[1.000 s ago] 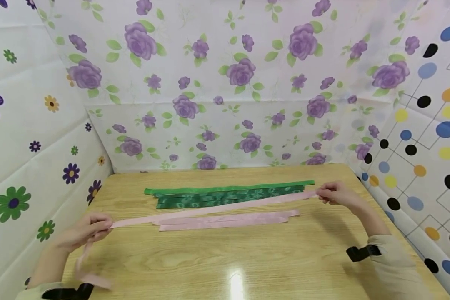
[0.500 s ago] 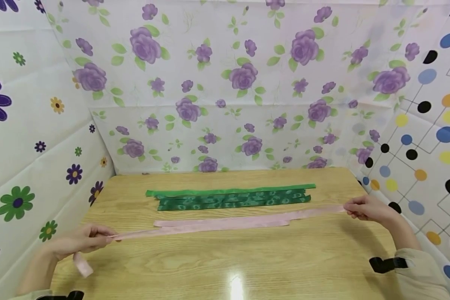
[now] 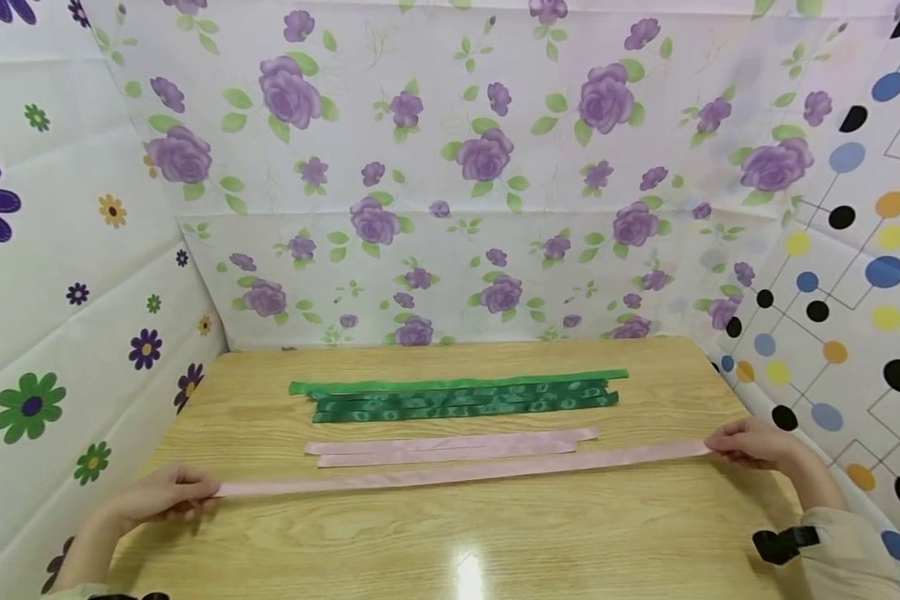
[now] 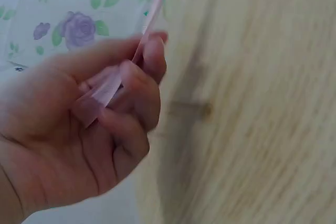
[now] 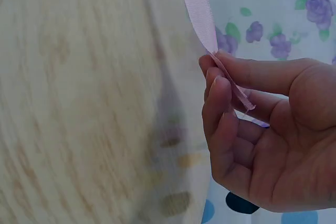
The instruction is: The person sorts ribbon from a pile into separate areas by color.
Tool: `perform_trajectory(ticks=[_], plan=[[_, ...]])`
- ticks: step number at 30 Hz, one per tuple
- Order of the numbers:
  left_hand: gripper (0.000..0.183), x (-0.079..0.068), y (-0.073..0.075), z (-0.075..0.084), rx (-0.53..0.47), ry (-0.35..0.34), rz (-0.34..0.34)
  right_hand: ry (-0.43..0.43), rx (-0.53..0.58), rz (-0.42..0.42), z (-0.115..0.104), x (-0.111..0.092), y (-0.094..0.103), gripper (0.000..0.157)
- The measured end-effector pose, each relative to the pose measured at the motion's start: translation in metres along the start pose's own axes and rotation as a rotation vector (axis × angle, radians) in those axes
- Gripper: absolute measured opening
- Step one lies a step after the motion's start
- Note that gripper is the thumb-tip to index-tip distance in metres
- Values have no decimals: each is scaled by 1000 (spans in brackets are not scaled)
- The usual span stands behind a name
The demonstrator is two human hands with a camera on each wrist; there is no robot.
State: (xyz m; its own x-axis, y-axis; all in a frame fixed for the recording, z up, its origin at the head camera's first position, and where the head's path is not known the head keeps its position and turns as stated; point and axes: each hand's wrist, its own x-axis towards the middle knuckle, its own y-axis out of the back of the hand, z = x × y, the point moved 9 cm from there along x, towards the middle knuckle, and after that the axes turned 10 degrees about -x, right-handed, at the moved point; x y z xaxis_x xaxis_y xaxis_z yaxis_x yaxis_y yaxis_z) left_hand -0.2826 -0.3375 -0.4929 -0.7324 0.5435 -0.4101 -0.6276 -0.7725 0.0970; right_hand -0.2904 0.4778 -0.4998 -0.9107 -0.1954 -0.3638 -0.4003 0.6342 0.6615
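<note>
A long pink ribbon (image 3: pixel 450 474) is stretched nearly straight between both hands, in front of the other ribbons. My left hand (image 3: pixel 167 493) pinches its left end between thumb and fingers; in the left wrist view a short tail of the ribbon (image 4: pixel 97 103) lies inside the curled fingers. At the right, my right hand (image 3: pixel 750 442) pinches the other end, and the frayed tip (image 5: pixel 247 100) pokes out past the thumb in the right wrist view. Just behind the stretched ribbon, flat pink ribbon strips (image 3: pixel 450 448) lie side by side on the table.
Farther back lie dark green patterned ribbons (image 3: pixel 465 402) and a bright green ribbon (image 3: pixel 457 384), roughly parallel. The wooden table (image 3: pixel 345 550) meets a floral cloth (image 3: pixel 450 250) at its back edge. Patterned cloths (image 3: pixel 825 333) hang at both sides.
Both hands have drawn the pink ribbon toward the near side, and the right hand has moved outward. The loose tail that hung below the left hand no longer shows in the head view.
</note>
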Motion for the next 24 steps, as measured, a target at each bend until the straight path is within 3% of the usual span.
perform_trajectory(ticks=[3,6,8,11,13,24], plan=[[33,0,10,-6,118,12,125,-41,-63,43,7,0,2,31],[33,-2,22,-8,273,36,294,-84,-127,84,13,2,4,29],[34,-3,32,-9,370,86,427,-111,-162,109,15,4,6,27],[36,-5,41,-8,448,135,557,-111,-215,139,14,7,8,26],[37,-4,43,-7,467,139,596,-122,-225,163,13,9,9,25],[37,2,43,2,507,102,661,-168,-196,222,20,12,16,23]])
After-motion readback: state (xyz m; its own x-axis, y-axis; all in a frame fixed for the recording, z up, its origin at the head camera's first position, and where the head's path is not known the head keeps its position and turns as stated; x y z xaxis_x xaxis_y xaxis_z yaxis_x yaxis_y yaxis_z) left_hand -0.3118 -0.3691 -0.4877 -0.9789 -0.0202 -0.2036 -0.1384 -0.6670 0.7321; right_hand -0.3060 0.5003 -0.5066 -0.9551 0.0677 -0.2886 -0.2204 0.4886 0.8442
